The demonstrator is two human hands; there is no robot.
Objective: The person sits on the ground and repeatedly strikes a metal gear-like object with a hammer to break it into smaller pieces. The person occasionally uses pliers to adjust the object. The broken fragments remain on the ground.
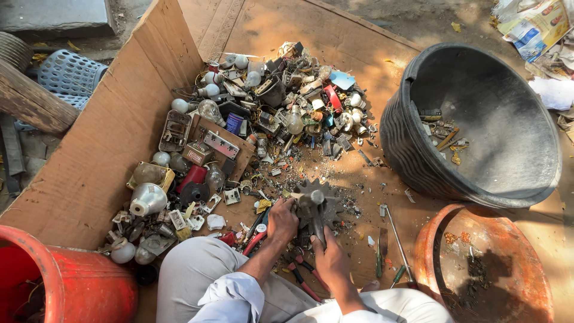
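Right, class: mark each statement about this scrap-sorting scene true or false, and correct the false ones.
1. Both hands touch the toothed metal gear. True: left hand and right hand grip it.
2. The big black tub is full to the brim. False: only a few scraps lie inside.
3. The scrap pile rests on cardboard. True.
4. A screwdriver lies left of the left hand. False: it lies right of the hands.
5. A red bucket stands at lower left. True.
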